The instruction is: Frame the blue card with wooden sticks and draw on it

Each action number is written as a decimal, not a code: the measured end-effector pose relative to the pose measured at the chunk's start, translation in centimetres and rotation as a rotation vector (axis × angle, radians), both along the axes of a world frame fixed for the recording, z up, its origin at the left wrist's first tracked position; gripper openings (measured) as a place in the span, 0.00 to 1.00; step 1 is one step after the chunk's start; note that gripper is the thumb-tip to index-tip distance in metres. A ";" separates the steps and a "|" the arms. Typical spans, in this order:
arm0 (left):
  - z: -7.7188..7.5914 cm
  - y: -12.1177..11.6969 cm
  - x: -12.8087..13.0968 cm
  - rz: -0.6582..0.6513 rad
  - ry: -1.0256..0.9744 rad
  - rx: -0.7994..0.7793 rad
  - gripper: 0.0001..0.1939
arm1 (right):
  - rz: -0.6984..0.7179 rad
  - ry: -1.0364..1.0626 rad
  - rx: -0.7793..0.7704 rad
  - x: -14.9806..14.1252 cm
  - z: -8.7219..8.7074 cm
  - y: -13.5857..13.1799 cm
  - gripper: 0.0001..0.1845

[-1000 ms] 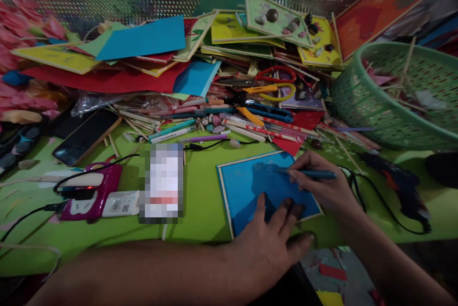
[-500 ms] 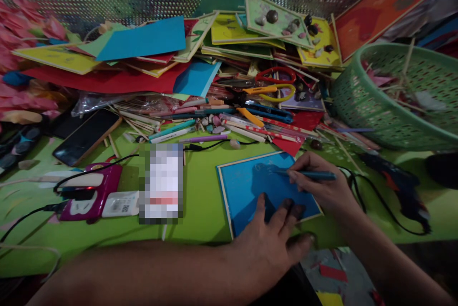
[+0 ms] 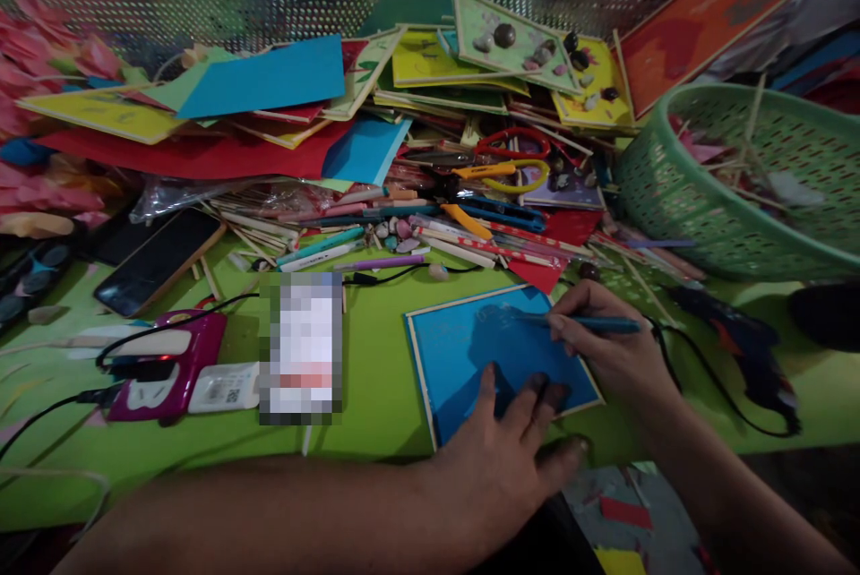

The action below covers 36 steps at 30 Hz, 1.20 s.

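Note:
A blue card with a pale wooden border (image 3: 451, 351) lies flat on the green table in front of me. My left hand (image 3: 507, 450) rests on its near edge, fingers spread flat, pressing it down. My right hand (image 3: 608, 342) is closed around a blue pen (image 3: 595, 323), its tip touching the upper right part of the card. Faint pencil-like marks show on the card near the pen tip.
Behind the card lies a heap of coloured paper, framed cards (image 3: 511, 38), pens, sticks and scissors (image 3: 511, 158). A green mesh basket (image 3: 678, 199) stands at right, a black glue gun (image 3: 745, 347) beside it. Left: a dark phone (image 3: 158, 257), a magenta charger (image 3: 171, 364), cables.
The right hand with the pen has shifted slightly right along the card's top. The left hand stays pressed on the card.

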State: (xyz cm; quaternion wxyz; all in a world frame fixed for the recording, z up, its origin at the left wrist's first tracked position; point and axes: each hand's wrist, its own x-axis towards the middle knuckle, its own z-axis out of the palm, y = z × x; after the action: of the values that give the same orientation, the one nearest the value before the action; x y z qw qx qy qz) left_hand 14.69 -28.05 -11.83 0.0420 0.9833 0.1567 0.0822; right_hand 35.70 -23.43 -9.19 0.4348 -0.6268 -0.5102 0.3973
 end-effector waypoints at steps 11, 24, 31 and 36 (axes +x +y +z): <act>0.3 0.1 0.0 -0.023 0.040 -0.038 0.24 | 0.045 -0.083 0.021 0.1 -0.3 0.1 0.18; -0.1 0.0 0.0 -0.001 -0.004 -0.019 0.23 | 0.045 -0.123 0.025 0.2 -0.4 0.1 0.17; 0.0 0.1 0.0 -0.011 -0.005 -0.034 0.23 | -0.030 -0.073 0.039 0.5 -0.5 -0.1 0.14; 0.1 0.1 -0.1 -0.013 -0.002 -0.024 0.23 | -0.033 -0.097 0.021 0.4 -0.5 -0.1 0.13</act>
State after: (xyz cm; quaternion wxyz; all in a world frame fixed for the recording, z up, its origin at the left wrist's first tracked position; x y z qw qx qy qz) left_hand 14.63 -27.98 -11.77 0.0546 0.9837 0.1513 0.0810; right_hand 36.11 -23.56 -9.65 0.4227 -0.6490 -0.5242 0.3539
